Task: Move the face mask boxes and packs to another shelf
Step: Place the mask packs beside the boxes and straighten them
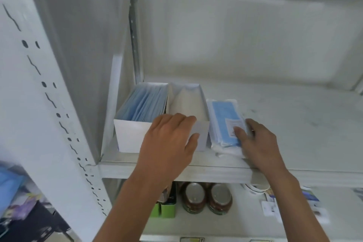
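Overall, a white metal shelving unit (pixel 59 76) fills the view, its slotted upright running down the left side and its upper shelf (pixel 275 116) carrying the task items at the front left corner. On that shelf, hard against the left wall, stands an open white box of blue face masks (pixel 137 116); touching its right side is a second open white box of white masks (pixel 188 104). Just beside that, lying flat, is a clear-wrapped pack of blue masks (pixel 225 124) bearing a small white label, its near end reaching the shelf's front edge. The left hand (pixel 170 141) rests on the near wall of the second box — fingers curled over the top rim, thumb pressed on the front face, so it grips that box. The right hand (pixel 257 143) lies at the right edge of the pack, thumb on the pack's top surface and fingers along its far side; the hold appears to be a light pinch, though blur leaves the finger contact unclear. Below, on the lower shelf (pixel 225 226), stand two brown jars with metal lids (pixel 206 198), side by side, a green box (pixel 167 210) just left of them, and small printed cards (pixel 275 206) to the right. Blurred coloured items — unidentifiable — sit at lower left.
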`<state>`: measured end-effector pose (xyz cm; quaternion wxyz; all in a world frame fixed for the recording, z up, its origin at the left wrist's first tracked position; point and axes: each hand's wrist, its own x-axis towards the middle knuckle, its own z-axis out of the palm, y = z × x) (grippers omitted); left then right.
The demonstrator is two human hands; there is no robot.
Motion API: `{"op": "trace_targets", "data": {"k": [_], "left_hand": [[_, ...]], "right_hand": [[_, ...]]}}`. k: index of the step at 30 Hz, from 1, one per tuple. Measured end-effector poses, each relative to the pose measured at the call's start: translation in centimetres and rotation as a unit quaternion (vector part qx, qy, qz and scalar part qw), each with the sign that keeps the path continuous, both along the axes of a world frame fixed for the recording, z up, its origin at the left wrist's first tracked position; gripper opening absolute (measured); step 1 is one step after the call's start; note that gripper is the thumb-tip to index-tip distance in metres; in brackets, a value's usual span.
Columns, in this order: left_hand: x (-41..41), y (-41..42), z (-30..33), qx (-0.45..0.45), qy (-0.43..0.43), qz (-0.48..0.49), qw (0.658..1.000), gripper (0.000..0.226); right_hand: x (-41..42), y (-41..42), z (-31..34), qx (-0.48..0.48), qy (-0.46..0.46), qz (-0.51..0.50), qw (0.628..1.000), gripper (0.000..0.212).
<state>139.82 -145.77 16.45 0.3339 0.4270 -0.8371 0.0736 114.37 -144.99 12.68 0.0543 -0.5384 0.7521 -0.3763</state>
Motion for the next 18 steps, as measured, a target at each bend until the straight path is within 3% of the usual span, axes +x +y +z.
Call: {"op": "trace_targets", "data": {"k": [5,10,14,18], "left_hand": [[0.9,0.4,0.9,-0.024,0.042,-0.027,0.998,0.021],[-0.2,-1.5,3.9,0.006,0.087,-0.070,0.994,0.019],[-2.4,-4.6,5.1,0.174,-0.078,-0.082,0.978,0.035],[-1.5,-5.6,4.8,0.152,-0.099,-0.046,0.982,0.031]], "right_hand": [[-0.4,-0.2,-0.3,0.017,-0.038,0.046,0.998,0.034],[-0.2,0.4,-0.9,-0.018,-0.134,0.055,0.989,0.077],[0.2,0.5,-1.8,0.007,-0.066,0.074,0.995,0.082],[-0.2,-0.1,-2.3,0.047,0.024,0.076,0.996,0.081]]}}
